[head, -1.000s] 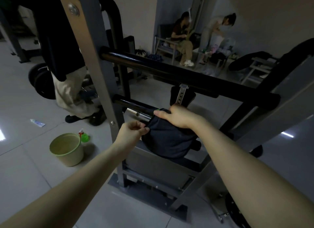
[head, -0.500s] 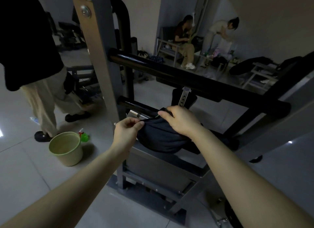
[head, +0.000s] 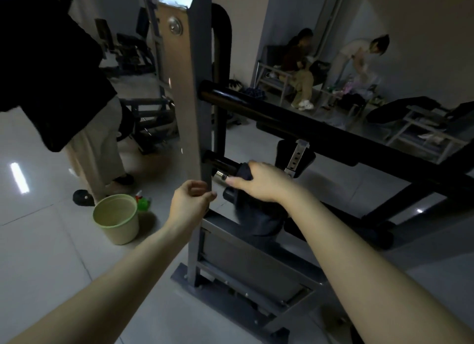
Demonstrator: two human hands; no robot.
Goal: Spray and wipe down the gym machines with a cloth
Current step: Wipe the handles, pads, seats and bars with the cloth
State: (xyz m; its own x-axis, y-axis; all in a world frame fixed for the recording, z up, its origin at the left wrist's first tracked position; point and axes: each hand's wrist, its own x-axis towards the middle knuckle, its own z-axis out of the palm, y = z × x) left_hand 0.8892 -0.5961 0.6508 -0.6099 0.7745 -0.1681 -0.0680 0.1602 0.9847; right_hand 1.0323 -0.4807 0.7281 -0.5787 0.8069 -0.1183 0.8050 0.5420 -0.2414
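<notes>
A dark cloth point(head: 256, 216) is draped over the lower black roller bar point(head: 220, 163) of the grey gym machine. My right hand point(head: 259, 182) grips the cloth on top of that bar, and the rest of the cloth hangs down below the hand. My left hand point(head: 191, 199) is curled in front of the grey upright post point(head: 188, 107), just left of the cloth, with nothing in it. A green spray bottle point(head: 142, 202) stands on the floor behind the bucket.
A pale green bucket point(head: 116, 218) sits on the tiled floor left of the post. A person in beige trousers point(head: 95, 143) stands close at the left. A thick black padded bar point(head: 282, 116) crosses above my hands. Two people and benches are at the far wall.
My left hand has let go of the cloth edge it was pinching. My right hand has slid the cloth left along the lower bar toward the post. The standing person stepped closer.
</notes>
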